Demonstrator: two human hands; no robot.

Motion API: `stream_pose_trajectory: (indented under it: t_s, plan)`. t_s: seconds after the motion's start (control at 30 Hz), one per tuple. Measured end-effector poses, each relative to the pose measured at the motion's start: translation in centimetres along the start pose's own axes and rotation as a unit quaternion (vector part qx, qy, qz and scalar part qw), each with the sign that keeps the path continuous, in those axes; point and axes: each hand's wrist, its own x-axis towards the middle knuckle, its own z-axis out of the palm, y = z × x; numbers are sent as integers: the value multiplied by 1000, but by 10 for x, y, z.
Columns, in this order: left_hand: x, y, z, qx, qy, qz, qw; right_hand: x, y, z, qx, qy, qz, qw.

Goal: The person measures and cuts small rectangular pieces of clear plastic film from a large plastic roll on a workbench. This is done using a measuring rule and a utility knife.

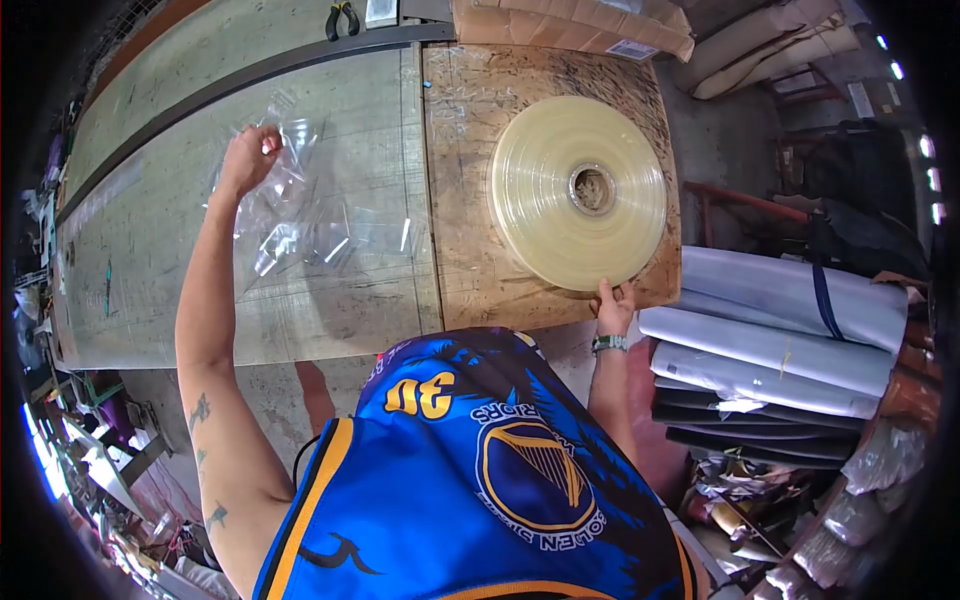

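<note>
My left hand [252,160] is closed in a fist on crumpled clear plastic film [290,180], over the grey worktop. Loose folds of the film spread below and to the right of that hand. On the wooden board at the right lies a large, flat, pale yellowish roll of clear plastic film [535,200] with a hollow core [592,190]. My right hand [614,308] has its fingers on the near rim of this roll; part of its grip is hidden. A watch is on the right wrist.
A dark metal bar [300,75] crosses the grey worktop [130,270]. Beyond it lie black-handled pliers [342,20]. A cardboard box [570,28] stands behind the wooden board [465,270]. Large wrapped rolls [780,310] are stacked at the right, near a red metal frame [745,200].
</note>
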Motion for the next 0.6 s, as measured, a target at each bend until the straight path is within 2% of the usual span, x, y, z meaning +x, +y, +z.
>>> stream_pose_trajectory:
  t_s: [0.03,0.1,0.17,0.23,0.27,0.33,0.37,0.4,0.47,0.5,0.53,0.6]
  plan:
    - [0,2,-5,15,-4,1,1000,6,12,-2,0,19,-70,997]
    - [-2,9,-8,75,80,51,993,21,33,-12,0,56,-208,977]
    - [1,24,-5,87,138,71,984,34,15,-27,-81,95,-205,971]
    - [3,77,8,-22,174,67,982,57,-15,-35,-136,121,-237,954]
    - [0,127,11,-140,123,0,983,74,-29,-35,-152,131,-267,943]
    - [3,196,46,-177,115,114,971,114,-65,-28,-203,138,-281,928]
    - [6,232,69,-229,70,117,964,152,-72,-25,-247,129,-315,907]
    - [9,264,99,-264,47,106,957,190,-79,-21,-289,120,-348,884]
    - [17,327,129,-216,-27,-23,976,204,-129,6,-393,93,-382,831]
    - [22,353,136,-215,-97,-116,965,217,-142,18,-370,39,-360,856]
    - [25,369,152,-161,-38,-123,979,228,-150,27,-342,-16,-334,878]
    - [28,384,189,-47,73,-124,989,221,-171,43,-385,-52,-289,875]
